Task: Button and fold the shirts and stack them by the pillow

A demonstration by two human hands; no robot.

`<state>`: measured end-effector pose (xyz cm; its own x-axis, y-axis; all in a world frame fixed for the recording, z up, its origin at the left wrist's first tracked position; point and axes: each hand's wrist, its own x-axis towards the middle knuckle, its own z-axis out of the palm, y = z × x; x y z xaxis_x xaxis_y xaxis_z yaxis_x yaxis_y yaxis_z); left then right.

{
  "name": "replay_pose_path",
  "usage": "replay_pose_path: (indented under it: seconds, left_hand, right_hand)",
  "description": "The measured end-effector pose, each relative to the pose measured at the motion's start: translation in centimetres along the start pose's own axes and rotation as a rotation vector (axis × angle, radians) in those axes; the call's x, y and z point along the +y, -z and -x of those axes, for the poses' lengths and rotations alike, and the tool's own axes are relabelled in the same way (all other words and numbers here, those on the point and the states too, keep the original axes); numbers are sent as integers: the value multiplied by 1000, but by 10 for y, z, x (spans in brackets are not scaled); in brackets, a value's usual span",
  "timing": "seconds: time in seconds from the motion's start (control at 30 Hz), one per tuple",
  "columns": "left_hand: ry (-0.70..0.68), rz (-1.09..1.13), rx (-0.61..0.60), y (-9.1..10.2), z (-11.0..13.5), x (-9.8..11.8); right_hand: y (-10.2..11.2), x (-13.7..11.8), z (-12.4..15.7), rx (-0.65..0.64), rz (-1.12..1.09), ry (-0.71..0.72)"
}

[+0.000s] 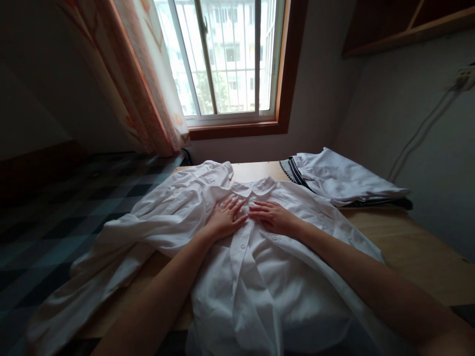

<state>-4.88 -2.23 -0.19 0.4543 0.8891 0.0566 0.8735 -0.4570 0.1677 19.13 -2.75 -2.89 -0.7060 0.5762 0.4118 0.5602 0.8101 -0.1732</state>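
Note:
A white button-up shirt (256, 267) lies front side up on a light wooden board (401, 247), its collar toward the window and its lower end toward me. My left hand (227, 217) rests flat on the chest just below the collar, fingers spread. Opposite it, across the button placket, my right hand (276, 217) lies flat with fingers stretched out. The fingertips of both hands come close together near the placket. Wrinkled white cloth (166, 207), which looks like a sleeve or another garment, spreads out on the left.
Folded white clothes (341, 175) with dark striped edging sit at the board's back right. On the left is a dark checked bedspread (122, 188). Behind stand a barred window (230, 59) and an orange-patterned curtain (137, 74). A cable (419, 131) hangs from a wall socket (465, 78).

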Motion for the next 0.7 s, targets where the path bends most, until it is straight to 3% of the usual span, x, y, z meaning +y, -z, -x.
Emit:
replay_pose_path:
  seconds: [0.13, 0.27, 0.47, 0.7]
  left_hand:
    - [-4, 82, 150, -2, 1, -23]
    - [-32, 9, 70, -5, 2, -39]
    - [-102, -84, -15, 2, 11, -46]
    - [-212, -68, -30, 14, 20, -53]
  right_hand:
    - [2, 2, -3, 14, -49, 27]
    - [7, 5, -1, 37, -77, 38]
    - [14, 11, 6, 20, -143, 22]
    - [17, 14, 7, 20, -187, 11]
